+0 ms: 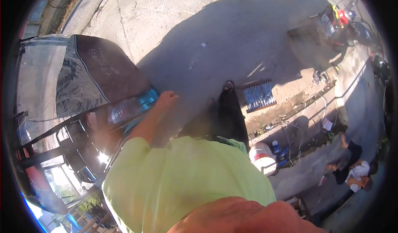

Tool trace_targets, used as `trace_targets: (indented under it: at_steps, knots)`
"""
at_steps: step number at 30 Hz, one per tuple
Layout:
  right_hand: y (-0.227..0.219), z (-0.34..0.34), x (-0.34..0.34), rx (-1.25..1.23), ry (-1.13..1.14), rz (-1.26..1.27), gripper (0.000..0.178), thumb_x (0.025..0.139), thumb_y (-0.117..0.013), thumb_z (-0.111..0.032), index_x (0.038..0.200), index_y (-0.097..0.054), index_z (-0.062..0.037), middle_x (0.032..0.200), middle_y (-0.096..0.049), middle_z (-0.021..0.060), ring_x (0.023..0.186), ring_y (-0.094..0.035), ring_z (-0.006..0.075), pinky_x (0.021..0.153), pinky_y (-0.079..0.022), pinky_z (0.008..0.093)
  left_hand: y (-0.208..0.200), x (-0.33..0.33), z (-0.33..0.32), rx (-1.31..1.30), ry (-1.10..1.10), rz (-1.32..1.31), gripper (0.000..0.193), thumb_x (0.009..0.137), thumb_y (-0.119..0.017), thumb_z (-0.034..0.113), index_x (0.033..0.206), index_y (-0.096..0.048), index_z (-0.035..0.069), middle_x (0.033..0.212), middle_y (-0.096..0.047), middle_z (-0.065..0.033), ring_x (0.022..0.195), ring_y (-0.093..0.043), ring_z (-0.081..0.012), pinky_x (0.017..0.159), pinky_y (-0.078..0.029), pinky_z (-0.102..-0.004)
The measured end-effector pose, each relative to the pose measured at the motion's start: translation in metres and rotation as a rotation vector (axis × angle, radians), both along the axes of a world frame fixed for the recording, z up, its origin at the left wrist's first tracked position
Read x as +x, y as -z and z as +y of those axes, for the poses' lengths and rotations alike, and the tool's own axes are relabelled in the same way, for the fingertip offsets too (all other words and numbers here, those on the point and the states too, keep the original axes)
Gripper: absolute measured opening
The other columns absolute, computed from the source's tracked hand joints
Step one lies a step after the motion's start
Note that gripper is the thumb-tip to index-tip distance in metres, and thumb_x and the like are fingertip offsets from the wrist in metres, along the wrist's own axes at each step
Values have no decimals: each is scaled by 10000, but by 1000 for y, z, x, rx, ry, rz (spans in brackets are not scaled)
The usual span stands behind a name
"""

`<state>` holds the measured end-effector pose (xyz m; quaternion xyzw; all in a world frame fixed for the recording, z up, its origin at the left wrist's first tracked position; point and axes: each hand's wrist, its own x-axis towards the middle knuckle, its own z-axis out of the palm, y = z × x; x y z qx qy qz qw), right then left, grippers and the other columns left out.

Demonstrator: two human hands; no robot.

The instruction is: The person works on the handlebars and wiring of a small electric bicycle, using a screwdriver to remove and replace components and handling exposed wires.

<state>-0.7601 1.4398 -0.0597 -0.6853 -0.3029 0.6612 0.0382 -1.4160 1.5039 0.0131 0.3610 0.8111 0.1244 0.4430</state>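
My left hand (168,97) reaches out past the sleeve of my yellow-green shirt, just beside a bright blue part (147,98) on the edge of a three-wheeled vehicle or cart. Its fingers point right, loosely bent, and nothing shows in them. Whether the hand touches the blue part I cannot tell. Behind that forearm a large clear plastic bottle (120,112) lies in the vehicle. A brown cover (110,65) with a clear plastic window spreads over the vehicle's front. My right hand is not in view.
Right of my dark trousers (232,112) a rack with blue-white strands (259,95) lies on the ground. A white bucket (262,158) stands nearer, by loose hoses. A motorcycle (338,23) stands far right. Another person (356,173) sits at the lower right.
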Motion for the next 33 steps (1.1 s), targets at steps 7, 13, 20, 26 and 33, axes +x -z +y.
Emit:
trace_targets:
  at_steps: [7, 13, 20, 26, 33]
  knots:
    - [23, 177, -67, -50, -74, 15, 503, 969, -651, -413, 1266, -671, -7, 1091, -739, 122, 999, -702, 254, 857, -533, 371, 42, -74, 197, 138, 314, 184, 359, 981, -643, 346, 901, -751, 14, 847, -733, -121, 732, -698, -214, 744, -551, -385]
    - [30, 394, -110, -85, 327, 237, 411, 980, -686, -348, 1241, -672, -31, 995, -735, 87, 933, -713, 235, 818, -553, 364, 85, -122, 239, 201, 210, 83, 320, 1004, -662, 297, 891, -721, 3, 785, -700, -98, 666, -659, -185, 618, -535, -347]
    - [24, 557, -125, 65, 802, 383, 330, 960, -697, -324, 1136, -708, -45, 950, -748, 81, 824, -715, 203, 746, -591, 336, 73, -126, 376, -120, 239, -69, 302, 983, -674, 297, 931, -695, 0, 847, -722, -108, 725, -699, -202, 659, -565, -356]
    - [55, 540, -141, 87, 1242, 389, 269, 978, -662, -257, 1072, -737, -16, 956, -753, 76, 863, -724, 193, 817, -583, 333, 112, -154, 603, -277, 623, -121, 180, 955, -673, 211, 976, -680, 32, 896, -725, -89, 780, -720, -208, 680, -576, -346]
    - [207, 419, -187, -28, 1611, 323, 292, 914, -747, -254, 1128, -667, -73, 959, -737, 66, 868, -719, 219, 786, -586, 378, 62, -92, 834, -384, 317, -81, 147, 1002, -659, 221, 982, -631, 78, 921, -724, -95, 800, -728, -207, 633, -549, -296]
